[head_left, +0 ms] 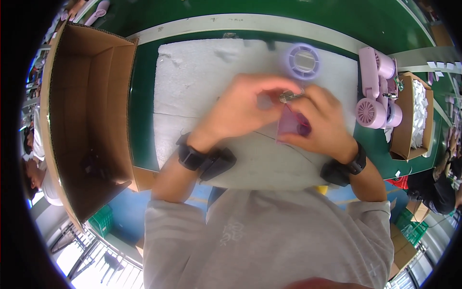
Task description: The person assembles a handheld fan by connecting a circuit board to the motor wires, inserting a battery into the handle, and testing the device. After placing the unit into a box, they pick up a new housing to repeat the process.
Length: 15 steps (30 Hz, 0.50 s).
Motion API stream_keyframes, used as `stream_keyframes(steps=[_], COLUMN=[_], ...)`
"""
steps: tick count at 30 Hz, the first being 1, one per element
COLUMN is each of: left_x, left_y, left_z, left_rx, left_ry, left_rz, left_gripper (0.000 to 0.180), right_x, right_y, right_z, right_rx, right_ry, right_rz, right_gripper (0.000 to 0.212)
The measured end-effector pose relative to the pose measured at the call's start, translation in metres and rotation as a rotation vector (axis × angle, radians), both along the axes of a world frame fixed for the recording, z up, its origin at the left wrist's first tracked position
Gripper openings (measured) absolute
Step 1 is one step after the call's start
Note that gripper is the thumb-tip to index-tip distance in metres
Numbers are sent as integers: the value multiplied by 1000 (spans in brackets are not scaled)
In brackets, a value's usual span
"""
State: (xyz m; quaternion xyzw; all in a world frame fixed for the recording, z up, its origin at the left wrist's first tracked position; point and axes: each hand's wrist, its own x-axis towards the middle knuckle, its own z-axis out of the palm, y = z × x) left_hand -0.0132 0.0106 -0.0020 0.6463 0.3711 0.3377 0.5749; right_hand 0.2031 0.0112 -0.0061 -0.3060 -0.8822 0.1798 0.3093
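Over the white foam pad [180, 91] my two hands meet, both slightly blurred. My left hand [240, 106] is closed, thumb and forefinger pinching a small greenish circuit board [287, 97]. My right hand [325, 120] is closed around a translucent-looking purple plastic piece [288, 123], its fingertips also touching the board. A thin red wire [299, 115] shows between the board and the purple piece. Just beyond the hands, a round lilac fan housing [288, 61] lies on the foam. Fingers hide much of the held parts.
At left stands a large open cardboard box [89, 77]. Several lilac handheld fan bodies [369, 72] are piled on the green table [144, 125] at right. Beside them, a small carton [402, 139] holds white paper slips [418, 113]. A pale rail [240, 20] crosses the far side.
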Motion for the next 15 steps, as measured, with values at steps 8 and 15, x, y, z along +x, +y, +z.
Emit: stream_keyframes(steps=[8, 15], left_x=[5, 4], left_y=[-2, 0], left_z=[5, -2], left_rx=[176, 133], left_ry=[96, 21], left_rz=[56, 99], left_gripper=[40, 39], right_x=[-6, -7], right_y=[-11, -5], right_z=[-15, -4], right_rx=[-260, -128], right_ry=[316, 221], right_rz=[-206, -236], right_gripper=[34, 34])
